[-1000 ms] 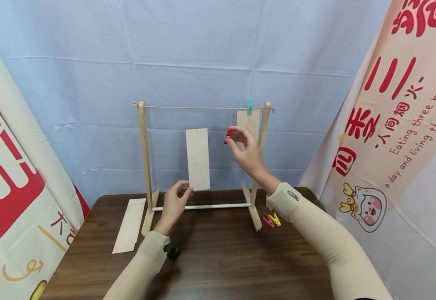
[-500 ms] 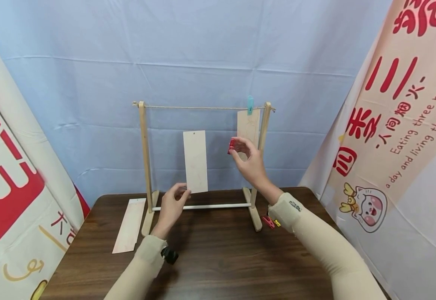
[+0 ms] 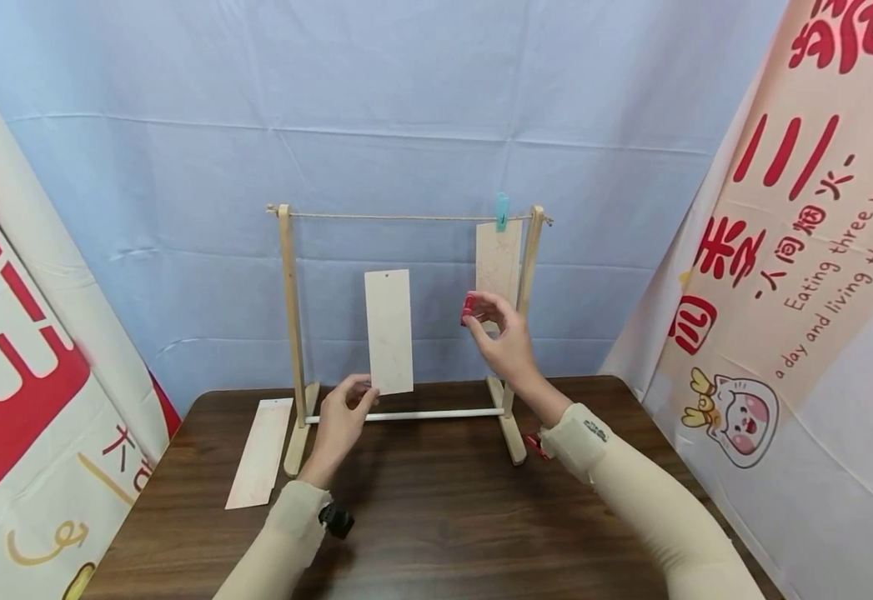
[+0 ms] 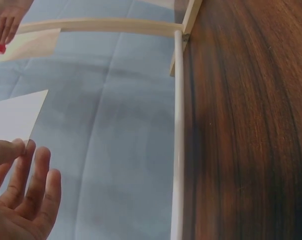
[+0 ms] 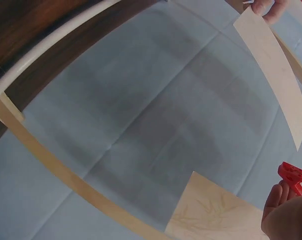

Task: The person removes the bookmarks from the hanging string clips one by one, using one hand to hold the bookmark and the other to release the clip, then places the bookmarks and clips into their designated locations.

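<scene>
My left hand (image 3: 342,419) pinches the lower left corner of a pale paper card (image 3: 389,332) with a small hole near its top edge. The card stands upright in the air in front of the wooden rack. My right hand (image 3: 507,337) pinches a red clothespin (image 5: 292,175) between thumb and fingers, to the right of the card. Behind that hand, a second card (image 3: 498,254) with a faint leaf drawing hangs from the rack's string (image 3: 391,217) by a blue clothespin (image 3: 502,213).
A wooden rack (image 3: 291,312) with a white bottom rod (image 3: 436,414) stands on the dark table (image 3: 436,517). Another pale card (image 3: 259,454) lies left of it. A red clothespin (image 3: 536,445) lies by the right foot, partly behind my right wrist.
Both hands have come down a little, the card and the red clothespin with them. The card has also shifted slightly left. My right forearm now covers the yellow clothespin on the table.
</scene>
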### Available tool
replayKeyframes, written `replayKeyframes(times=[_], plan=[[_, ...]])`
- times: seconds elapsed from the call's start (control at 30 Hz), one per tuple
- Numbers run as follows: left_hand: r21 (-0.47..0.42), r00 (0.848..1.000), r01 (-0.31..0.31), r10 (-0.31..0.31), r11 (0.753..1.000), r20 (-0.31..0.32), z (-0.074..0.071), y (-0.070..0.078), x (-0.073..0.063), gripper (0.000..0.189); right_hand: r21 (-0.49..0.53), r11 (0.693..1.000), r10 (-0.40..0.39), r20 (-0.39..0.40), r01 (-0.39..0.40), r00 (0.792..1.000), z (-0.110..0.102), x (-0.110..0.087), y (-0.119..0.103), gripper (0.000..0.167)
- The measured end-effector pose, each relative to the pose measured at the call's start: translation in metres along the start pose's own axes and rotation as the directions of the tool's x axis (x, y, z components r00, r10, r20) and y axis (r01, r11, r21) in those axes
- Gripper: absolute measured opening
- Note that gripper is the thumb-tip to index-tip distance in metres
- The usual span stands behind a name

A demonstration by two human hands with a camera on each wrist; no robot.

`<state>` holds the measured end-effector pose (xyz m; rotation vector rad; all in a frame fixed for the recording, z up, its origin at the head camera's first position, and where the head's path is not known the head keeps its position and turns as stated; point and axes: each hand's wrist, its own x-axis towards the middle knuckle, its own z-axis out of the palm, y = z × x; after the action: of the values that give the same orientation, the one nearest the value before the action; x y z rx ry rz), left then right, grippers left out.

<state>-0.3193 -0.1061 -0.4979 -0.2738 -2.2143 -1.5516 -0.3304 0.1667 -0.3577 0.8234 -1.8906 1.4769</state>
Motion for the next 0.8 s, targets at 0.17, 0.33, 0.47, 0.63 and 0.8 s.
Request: replayKeyframes(times=[0.17,0.33,0.47,0.63,0.8], plan=[[0.021,1.0,0.005,-0.005,1.0,-0.014,-0.003,-0.002,-0.003,0.016,0.007,1.0,0.001,-0.007,-0.001,1.0,-0.001,-0.008,0.002,0.038],[0.016,1.0,0.005,-0.004,1.0,-0.014,-0.005,-0.003,-0.005,0.017,0.005,1.0,-0.013,-0.016,0.013,1.0,-0.002,-0.017,0.004,0.037],[0.015,1.0,0.007,-0.007,1.0,-0.012,-0.006,-0.004,-0.007,0.016,0.008,1.0,-0.018,-0.016,0.018,1.0,-0.002,-0.023,0.005,0.037],[0.015,1.0,0.002,-0.002,1.0,-0.016,-0.008,-0.005,-0.01,0.014,0.015,1.0,-0.007,-0.029,0.008,1.0,-0.004,-0.03,0.007,0.037],[0.022,1.0,-0.001,0.002,1.0,-0.022,-0.01,-0.006,-0.013,0.013,0.03,1.0,0.005,-0.05,-0.003,0.999,-0.006,-0.036,0.011,0.037]])
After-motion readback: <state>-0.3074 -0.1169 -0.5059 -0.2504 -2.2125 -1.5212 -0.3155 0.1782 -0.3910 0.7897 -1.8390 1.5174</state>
